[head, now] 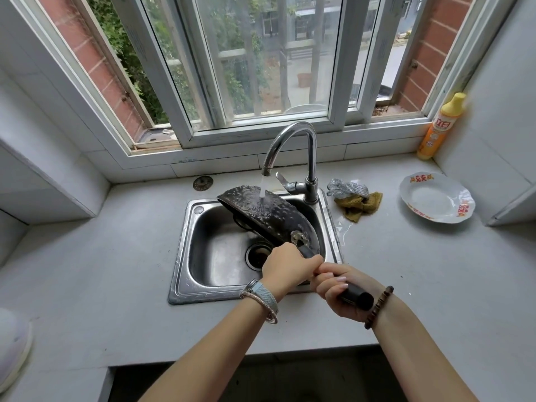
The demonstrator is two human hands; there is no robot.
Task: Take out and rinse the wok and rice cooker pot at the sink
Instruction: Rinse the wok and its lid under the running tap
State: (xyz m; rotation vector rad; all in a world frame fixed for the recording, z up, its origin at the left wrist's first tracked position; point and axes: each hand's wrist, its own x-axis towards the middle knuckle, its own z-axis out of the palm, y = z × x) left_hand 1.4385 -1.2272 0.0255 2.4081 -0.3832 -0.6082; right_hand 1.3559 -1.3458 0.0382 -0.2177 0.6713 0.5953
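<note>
The black wok (pixel 269 211) is tipped on its side over the steel sink (pixel 203 274), its inside facing up and right. Water runs from the chrome faucet (pixel 293 146) onto the wok's upper part. Both hands grip its black handle (pixel 355 295): my left hand (pixel 287 265) near the wok's body, my right hand (pixel 336 291) farther back toward the handle's end. No rice cooker pot is in view.
Two cloths (pixel 353 198) lie right of the faucet, with a puddle beside them. A white plate (pixel 436 197) and a yellow detergent bottle (pixel 439 127) stand at the right. A sink strainer (pixel 203 182) rests behind the basin. A white object (pixel 13 343) sits at the left edge.
</note>
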